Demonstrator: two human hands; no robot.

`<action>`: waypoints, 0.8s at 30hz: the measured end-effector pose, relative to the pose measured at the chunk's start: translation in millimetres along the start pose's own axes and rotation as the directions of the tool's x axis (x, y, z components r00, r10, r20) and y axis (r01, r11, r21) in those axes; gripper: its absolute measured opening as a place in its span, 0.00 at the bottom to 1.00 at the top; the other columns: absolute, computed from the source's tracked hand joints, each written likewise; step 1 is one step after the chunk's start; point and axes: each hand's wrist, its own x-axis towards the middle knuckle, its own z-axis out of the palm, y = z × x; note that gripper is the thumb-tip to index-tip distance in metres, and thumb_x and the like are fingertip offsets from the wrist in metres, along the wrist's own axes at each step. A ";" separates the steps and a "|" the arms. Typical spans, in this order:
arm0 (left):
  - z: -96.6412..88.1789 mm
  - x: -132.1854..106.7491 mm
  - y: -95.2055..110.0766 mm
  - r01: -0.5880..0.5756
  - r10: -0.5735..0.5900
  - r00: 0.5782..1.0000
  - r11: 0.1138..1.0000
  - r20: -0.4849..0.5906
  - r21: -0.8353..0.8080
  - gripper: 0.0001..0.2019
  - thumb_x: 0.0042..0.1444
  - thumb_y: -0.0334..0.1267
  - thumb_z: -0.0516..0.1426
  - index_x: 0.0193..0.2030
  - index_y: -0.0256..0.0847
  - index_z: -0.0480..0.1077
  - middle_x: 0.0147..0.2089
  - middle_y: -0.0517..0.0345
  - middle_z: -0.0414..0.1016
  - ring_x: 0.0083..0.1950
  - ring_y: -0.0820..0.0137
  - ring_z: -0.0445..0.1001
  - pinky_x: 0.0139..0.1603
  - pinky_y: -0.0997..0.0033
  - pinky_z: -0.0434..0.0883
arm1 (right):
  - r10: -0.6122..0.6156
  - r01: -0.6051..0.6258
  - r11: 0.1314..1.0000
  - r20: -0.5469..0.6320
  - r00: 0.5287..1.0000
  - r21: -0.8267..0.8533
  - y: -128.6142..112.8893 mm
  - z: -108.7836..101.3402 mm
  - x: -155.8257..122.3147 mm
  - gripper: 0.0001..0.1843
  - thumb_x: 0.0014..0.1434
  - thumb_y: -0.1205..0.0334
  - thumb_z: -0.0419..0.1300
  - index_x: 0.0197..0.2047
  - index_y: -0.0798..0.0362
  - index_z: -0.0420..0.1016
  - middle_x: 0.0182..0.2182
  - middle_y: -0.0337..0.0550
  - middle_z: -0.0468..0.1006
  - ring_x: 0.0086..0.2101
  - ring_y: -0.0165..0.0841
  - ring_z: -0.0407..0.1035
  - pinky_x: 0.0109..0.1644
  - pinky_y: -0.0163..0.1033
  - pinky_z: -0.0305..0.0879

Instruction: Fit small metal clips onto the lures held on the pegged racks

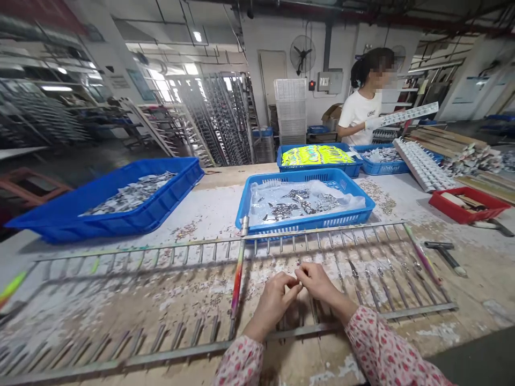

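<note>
My left hand (277, 297) and my right hand (319, 283) meet above the right half of a long metal rack (418, 309), fingertips pinched close together. Whatever they hold is too small or hidden to make out. Rows of short metal pegs line both long rails of the rack. On pegs right of my hands sit several small shiny metal pieces (354, 269). A crossbar (238, 273) painted orange, red and purple stands left of my hands. Just beyond the rack, a light-blue basket (308, 221) lined with white sheeting holds loose shiny metal pieces (287, 209).
At left lies a dark-blue tray (161, 214) of flat pieces. Farther back are a blue crate with a yellow bag (316, 155) and another blue crate (382, 167). A red tray (454, 209) and a black-handled tool (446, 257) lie right. A co-worker (362, 115) holds a white strip.
</note>
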 end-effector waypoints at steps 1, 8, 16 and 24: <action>-0.8 2.4 -1.7 -0.005 0.005 1.000 1.000 -0.007 0.025 0.09 0.55 0.39 0.55 0.27 0.40 0.72 0.30 0.56 0.72 0.34 0.67 0.68 0.36 0.70 0.60 | -0.009 0.010 0.999 0.023 1.000 -0.030 -0.4 -1.3 4.1 0.16 0.57 0.65 0.51 0.19 0.55 0.63 0.17 0.34 0.64 0.22 0.26 0.59 0.27 0.31 0.49; -2.3 20.0 -21.0 0.088 -0.082 0.992 0.994 -0.095 0.062 0.13 0.55 0.34 0.49 0.23 0.39 0.69 0.24 0.58 0.69 0.28 0.69 0.65 0.32 0.71 0.55 | -0.157 0.126 0.957 -0.101 0.982 -0.262 -5.7 -14.0 55.5 0.11 0.60 0.65 0.52 0.42 0.57 0.74 0.38 0.48 0.77 0.39 0.34 0.69 0.45 0.37 0.60; 6.5 29.1 -27.5 0.156 -0.155 0.980 0.988 -0.124 -0.003 0.11 0.53 0.33 0.50 0.35 0.38 0.74 0.34 0.51 0.77 0.37 0.64 0.72 0.39 0.68 0.62 | 0.066 -0.071 0.992 0.057 0.996 0.105 2.1 -5.3 77.6 0.12 0.54 0.71 0.53 0.39 0.55 0.75 0.22 0.36 0.74 0.20 0.27 0.68 0.24 0.29 0.62; 11.2 25.6 -23.6 0.021 -0.012 0.990 0.998 -0.143 0.060 0.10 0.56 0.31 0.50 0.37 0.39 0.73 0.33 0.54 0.74 0.36 0.66 0.71 0.38 0.69 0.64 | 0.063 -0.068 0.986 0.038 0.997 0.154 5.4 -9.8 76.4 0.10 0.53 0.67 0.57 0.37 0.54 0.77 0.19 0.35 0.73 0.18 0.27 0.67 0.23 0.29 0.62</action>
